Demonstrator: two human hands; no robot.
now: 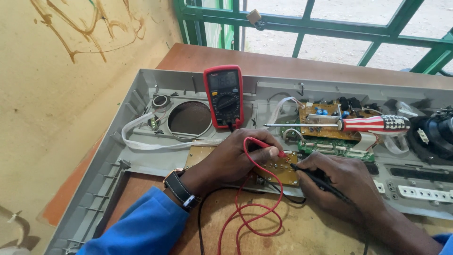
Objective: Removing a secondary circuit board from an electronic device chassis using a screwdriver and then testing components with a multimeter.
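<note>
My left hand [236, 158] pinches a red test probe [264, 144], its tip down on a small brown circuit board [283, 169]. My right hand [342, 182] grips a black test probe [314, 178], whose tip touches the same board from the right. Red and black leads [250, 212] loop over the wooden table and run up to a red multimeter [224, 97] that leans inside the open grey plastic casing [137, 160]. I wear a watch and a blue sleeve on the left arm.
A screwdriver [358, 124] with a striped red-and-white handle lies across larger brown and green boards [325, 130]. A black speaker [436, 134] sits at the right. A round opening [189, 118] and white ribbon cable [141, 144] lie left. A yellow wall stands left, a green window frame behind.
</note>
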